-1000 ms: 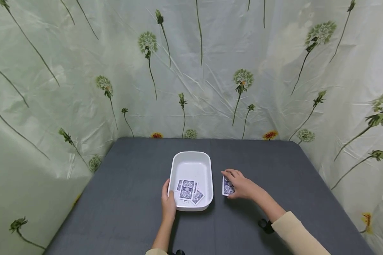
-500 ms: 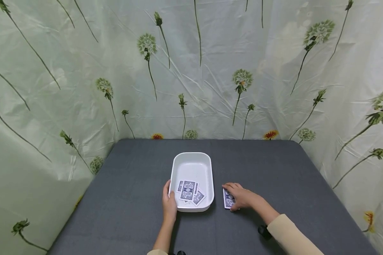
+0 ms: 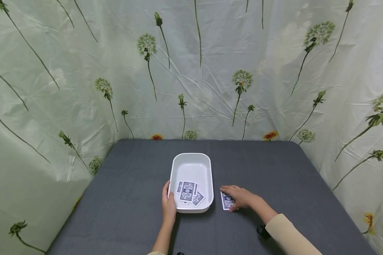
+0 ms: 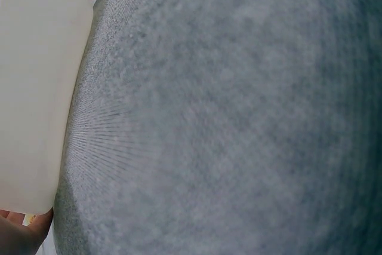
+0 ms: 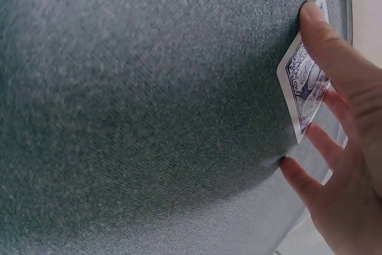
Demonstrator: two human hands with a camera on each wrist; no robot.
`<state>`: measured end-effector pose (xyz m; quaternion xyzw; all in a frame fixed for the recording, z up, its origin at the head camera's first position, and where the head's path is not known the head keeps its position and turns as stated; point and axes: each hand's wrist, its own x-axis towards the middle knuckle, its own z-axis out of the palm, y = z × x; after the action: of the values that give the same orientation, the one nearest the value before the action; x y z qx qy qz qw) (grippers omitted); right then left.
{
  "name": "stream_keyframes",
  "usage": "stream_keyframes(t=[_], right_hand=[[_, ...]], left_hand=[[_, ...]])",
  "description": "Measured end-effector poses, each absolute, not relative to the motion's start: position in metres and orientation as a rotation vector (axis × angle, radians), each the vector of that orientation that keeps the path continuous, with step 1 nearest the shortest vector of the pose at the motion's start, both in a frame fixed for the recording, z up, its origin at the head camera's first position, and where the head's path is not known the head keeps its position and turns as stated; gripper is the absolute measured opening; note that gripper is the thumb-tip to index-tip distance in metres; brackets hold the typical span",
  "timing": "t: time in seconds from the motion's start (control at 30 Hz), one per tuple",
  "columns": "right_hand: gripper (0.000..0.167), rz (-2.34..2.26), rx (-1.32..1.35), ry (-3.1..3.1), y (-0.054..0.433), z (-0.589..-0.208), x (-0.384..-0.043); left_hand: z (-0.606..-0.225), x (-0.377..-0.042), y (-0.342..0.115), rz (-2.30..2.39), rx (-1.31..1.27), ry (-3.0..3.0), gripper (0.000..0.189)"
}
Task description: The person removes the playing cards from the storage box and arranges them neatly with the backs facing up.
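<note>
Counted: one left hand [image 3: 169, 207], one right hand [image 3: 241, 197], one tray [image 3: 194, 172], one table [image 3: 137, 198]. One card [image 3: 228, 202] is outside the tray; at least three cards [image 3: 187, 191] overlap inside.

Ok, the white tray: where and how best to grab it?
Probably the left rim of the white tray, from the left: thumb over the edge, fingers against the outer wall. The raised side offers something to pinch, the left hand grips that side, and the cards lie inside, below the rim.
</note>
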<state>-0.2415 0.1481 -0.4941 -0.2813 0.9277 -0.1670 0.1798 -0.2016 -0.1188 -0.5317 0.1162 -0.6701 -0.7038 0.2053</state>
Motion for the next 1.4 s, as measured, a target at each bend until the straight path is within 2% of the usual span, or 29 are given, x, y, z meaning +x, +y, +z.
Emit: stream_keyframes(t=[0.17,0.37,0.5,0.63,0.77,1.03,1.13,1.4], right_hand=[[0.073,-0.424,-0.762,2.645,0.145,-0.486,-0.242],[0.045,-0.362,-0.743,2.816,0.123,-0.453,-0.252],[0.036,-0.371,-0.771,3.001,0.097,-0.435,-0.257],[0.041,-0.444,-0.833,3.129,0.07,-0.434,-0.259],[0.055,-0.463,-0.897,3.135,0.043,-0.446,-0.259],[0.082,-0.157,-0.953,3.005,0.005,-0.482,-0.246],[0.083,-0.069,-0.94,2.96,-0.001,-0.492,-0.242],[0.073,-0.055,-0.875,2.893,-0.008,-0.498,-0.242]], left_hand=[[-0.533,-0.201,-0.119,-1.964,0.304,-1.861,0.044],[-0.531,-0.201,-0.118,-1.955,0.32,-1.866,0.043],[-0.532,-0.202,-0.119,-1.979,0.321,-1.852,0.044],[-0.534,-0.202,-0.118,-1.979,0.329,-1.865,0.044],[-0.534,-0.201,-0.119,-1.97,0.323,-1.89,0.044],[-0.536,-0.2,-0.118,-1.923,0.316,-1.903,0.044],[-0.536,-0.2,-0.116,-1.921,0.318,-1.897,0.044],[-0.534,-0.201,-0.121,-1.943,0.29,-1.868,0.045]])
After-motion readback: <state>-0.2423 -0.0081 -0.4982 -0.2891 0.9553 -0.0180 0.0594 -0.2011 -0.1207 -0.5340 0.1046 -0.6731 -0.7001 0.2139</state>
